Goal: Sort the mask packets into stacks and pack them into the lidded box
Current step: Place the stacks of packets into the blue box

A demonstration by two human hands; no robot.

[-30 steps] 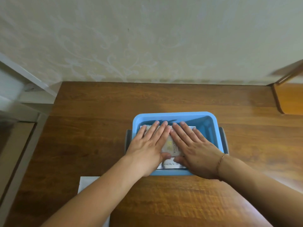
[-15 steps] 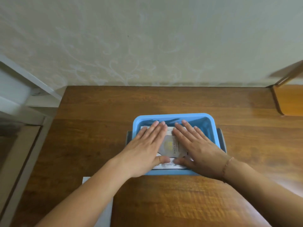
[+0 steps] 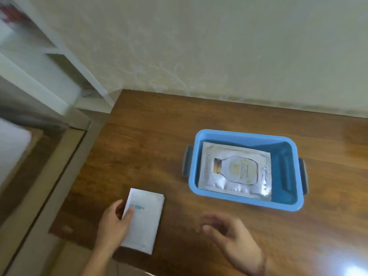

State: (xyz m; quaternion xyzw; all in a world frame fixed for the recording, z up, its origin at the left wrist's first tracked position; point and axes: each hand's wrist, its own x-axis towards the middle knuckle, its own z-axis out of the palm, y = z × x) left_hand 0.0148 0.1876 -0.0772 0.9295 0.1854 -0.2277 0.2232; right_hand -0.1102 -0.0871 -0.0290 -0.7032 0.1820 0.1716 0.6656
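A blue plastic box (image 3: 247, 200) with grey side clips stands open on the wooden table. Silver mask packets (image 3: 237, 170) printed with a bottle picture lie stacked inside it. A stack of white mask packets (image 3: 145, 222) lies on the table to the left of the box, near the front edge. My left hand (image 3: 115, 222) grips the left edge of the white stack, thumb on top. My right hand (image 3: 233, 236) hovers above the table in front of the box, fingers apart and blurred, holding nothing. No lid is in view.
The wooden table (image 3: 151, 140) meets a pale patterned wall at the back. Its left edge drops off beside a white shelf unit (image 3: 49, 62) and a lower wooden frame (image 3: 59, 166).
Both hands have left the box, where they pressed on the silver packets. The left hand now grips the white stack, the right hand hangs free. The view has swung left.
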